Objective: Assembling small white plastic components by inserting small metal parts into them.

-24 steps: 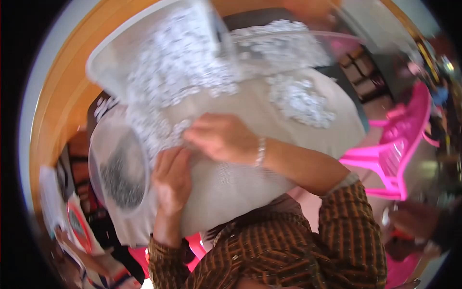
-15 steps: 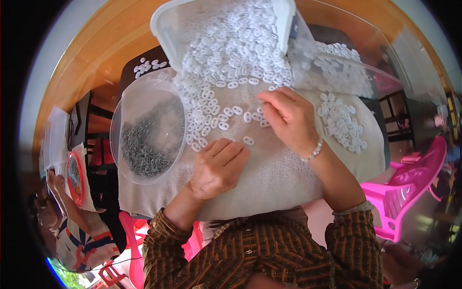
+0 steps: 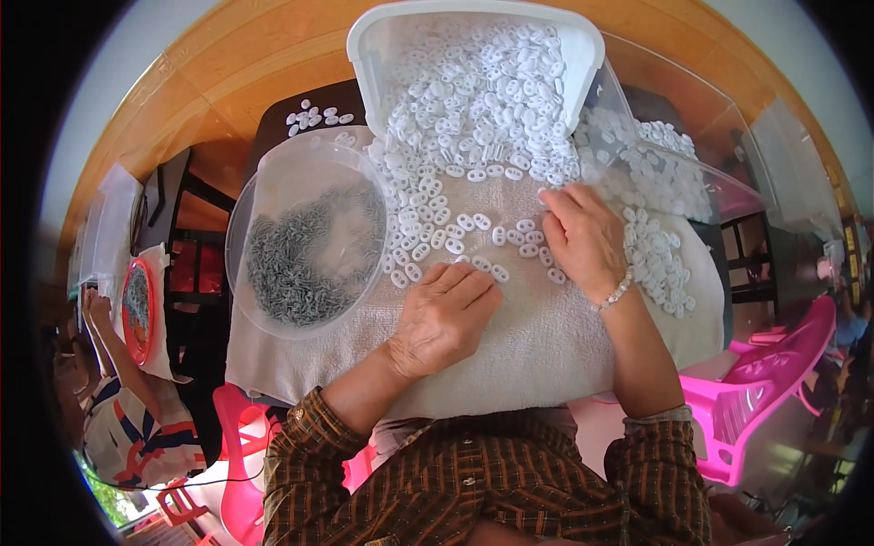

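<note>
Directly under both hands lies a spill of small white rings (image 3: 455, 227), spread thin over a pale towel (image 3: 537, 355) that covers the surface. The rings pour from a white tub (image 3: 364, 55) tipped toward the person at the far edge, and thin out to single pieces near the fingers.

The left hand (image 3: 446, 314) rests palm down on the towel, fingers stretched flat and pointing up and right — its fingertips touch the nearest rings at the lower edge of the spill. Its grip is loose and flat; it has hold of nothing that shows. The forearm comes up from the lower left in a brown checked sleeve (image 3: 319, 446).

The right hand (image 3: 583, 237) lies further out, palm down, fingers curled slightly with the tips among a row of rings just to its left. Whether a ring is pinched under those fingertips I cannot tell. A bead bracelet (image 3: 617, 293) sits on its wrist.

Left of the hands, a clear round bowl (image 3: 246, 227) holds a heap of grey pieces (image 3: 291, 264), on the towel and well apart from either hand. Right of the right hand a clear lid (image 3: 692, 173) leans over more rings. A pink chair (image 3: 765, 382) stands at the right.
</note>
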